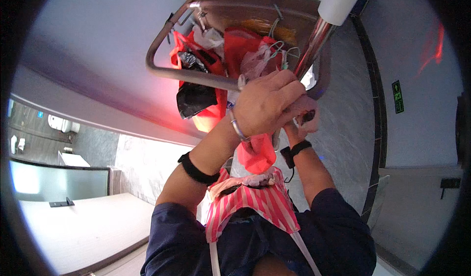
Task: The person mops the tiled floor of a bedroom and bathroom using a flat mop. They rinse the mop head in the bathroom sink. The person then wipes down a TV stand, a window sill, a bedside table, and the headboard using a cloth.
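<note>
My left hand (268, 101), with a bracelet at its wrist, is beside the front rail of a cart handle (206, 79). Its fingers curl around a piece of thin pale pink material (312, 123) with a dark opening or patch. Just below, my right hand (292, 130) meets the same material; its fingers are mostly hidden. A bright pink-red piece of cloth or rubber (257, 156) hangs beneath my left wrist. Beyond the rail are red bags (241, 42) and a black plastic sheet or bag (197, 99).
A chrome pole (312, 46) with a white sleeve (340, 2) slants beside the brown cart (254, 0). Cords hang from hooks on the cart. A wall (95, 37) stands close on the left, grey floor (342, 110) lies right, and a door (84, 232) is at lower left.
</note>
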Tool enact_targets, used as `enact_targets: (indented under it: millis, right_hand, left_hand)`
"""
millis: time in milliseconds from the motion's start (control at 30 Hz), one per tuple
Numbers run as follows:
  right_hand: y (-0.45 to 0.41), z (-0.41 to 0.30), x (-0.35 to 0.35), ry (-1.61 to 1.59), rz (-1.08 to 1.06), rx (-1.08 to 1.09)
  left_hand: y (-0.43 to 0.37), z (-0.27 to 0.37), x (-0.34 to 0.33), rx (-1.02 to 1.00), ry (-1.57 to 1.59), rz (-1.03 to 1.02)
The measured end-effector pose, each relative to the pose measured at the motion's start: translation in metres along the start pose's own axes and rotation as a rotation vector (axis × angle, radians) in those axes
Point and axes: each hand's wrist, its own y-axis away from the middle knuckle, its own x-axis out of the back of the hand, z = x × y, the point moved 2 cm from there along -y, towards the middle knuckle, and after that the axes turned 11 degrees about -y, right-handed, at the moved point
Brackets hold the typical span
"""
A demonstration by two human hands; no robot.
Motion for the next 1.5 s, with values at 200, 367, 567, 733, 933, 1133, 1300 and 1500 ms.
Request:
enact_targets:
  millis: [200, 367, 567, 733, 933, 1133, 1300, 1500]
  right_hand:
    - [-0.018, 0.051, 0.083, 0.242, 0.295, -0.343]
    - [0.071, 0.045, 0.136, 0.646, 0.418, -0.606]
    - [0.216, 0.016, 0.079, 0.879, 0.646, -0.561]
    - [0.281, 0.031, -0.043, 1.095, 0.866, -0.368]
    - [0.339, 0.103, -0.063, 0.848, 0.781, -0.74]
    - [0.296, 0.159, -0.106, 0.958, 0.541, -0.86]
    - [0.264, 0.193, -0.105, 0.983, 0.373, -0.989]
    - [0.189, 0.265, -0.125, 1.063, 0.112, -1.071]
  left_hand:
    - [0.006, -0.005, -0.002, 0.005, 0.014, 0.063]
    - [0.005, -0.005, -0.002, -0.067, 0.107, 0.151]
    - [0.051, -0.003, -0.012, -0.148, 0.375, 0.467]
    - [0.194, 0.048, 0.007, -0.094, 0.683, -0.111]
    - [0.415, -0.013, 0.046, 0.528, 0.679, -0.701]
    - [0.594, -0.035, 0.116, 1.627, 0.888, -0.089]
    - [0.712, -0.01, 0.135, 1.851, 0.485, 0.195]
    - [0.812, 0.059, 0.172, 2.133, 0.212, 0.131]
